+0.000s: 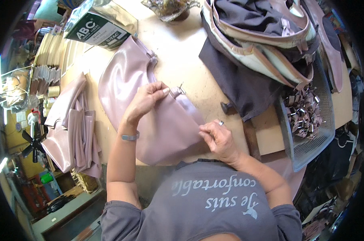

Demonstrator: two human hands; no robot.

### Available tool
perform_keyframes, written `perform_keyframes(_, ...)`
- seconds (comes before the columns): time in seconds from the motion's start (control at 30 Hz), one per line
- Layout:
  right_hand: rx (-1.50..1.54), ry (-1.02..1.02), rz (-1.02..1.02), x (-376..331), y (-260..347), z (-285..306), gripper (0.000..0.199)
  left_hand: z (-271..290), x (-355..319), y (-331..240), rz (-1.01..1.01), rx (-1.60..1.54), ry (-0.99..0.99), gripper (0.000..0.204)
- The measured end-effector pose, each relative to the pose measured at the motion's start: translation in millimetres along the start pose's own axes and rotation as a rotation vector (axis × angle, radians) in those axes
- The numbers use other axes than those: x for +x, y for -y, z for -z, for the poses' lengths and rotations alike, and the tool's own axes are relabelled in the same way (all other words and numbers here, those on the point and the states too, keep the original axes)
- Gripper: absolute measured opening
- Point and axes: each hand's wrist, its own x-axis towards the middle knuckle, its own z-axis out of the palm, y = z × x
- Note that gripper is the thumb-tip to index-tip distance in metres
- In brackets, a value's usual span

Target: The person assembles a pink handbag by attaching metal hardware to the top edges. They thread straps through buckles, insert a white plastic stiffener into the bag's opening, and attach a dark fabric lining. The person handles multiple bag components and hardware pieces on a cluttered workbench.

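A glossy pale-pink bag body (129, 80) lies flat on the wooden worktable (190, 52). My left hand (145, 100) pinches its upper edge by a small metal ring fitting (178, 91). My right hand (216, 138), with a ring on one finger, grips the bag's lower right edge. A bracelet sits on my left wrist. Both hands hold the same piece, stretched between them.
Pink cut strips and panels (71, 128) are piled at the left. A stack of dark and cream bag parts (262, 40) fills the upper right. A wire basket (310, 140) of metal clips stands at the right. A hammer (246, 128) lies near my right hand, a printed bag (97, 28) behind.
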Motion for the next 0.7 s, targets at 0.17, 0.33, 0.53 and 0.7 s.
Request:
perform_keyframes(0.17,0.046,0.049,-0.183,-8,1,2,0.011,-13,-8,-22,-0.055,0.339,-0.059,0.017)
perform_keyframes(0.33,0.135,0.069,-0.279,-9,1,3,0.013,-5,2,-9,-0.273,0.047,-0.238,0.018)
perform_keyframes(0.53,0.089,0.074,-0.242,-6,2,8,0.017,36,30,-22,-0.269,0.322,-0.665,0.018)
perform_keyframes(0.7,0.048,0.111,-0.199,-6,4,10,0.017,70,69,-7,-0.556,0.769,-0.725,0.019)
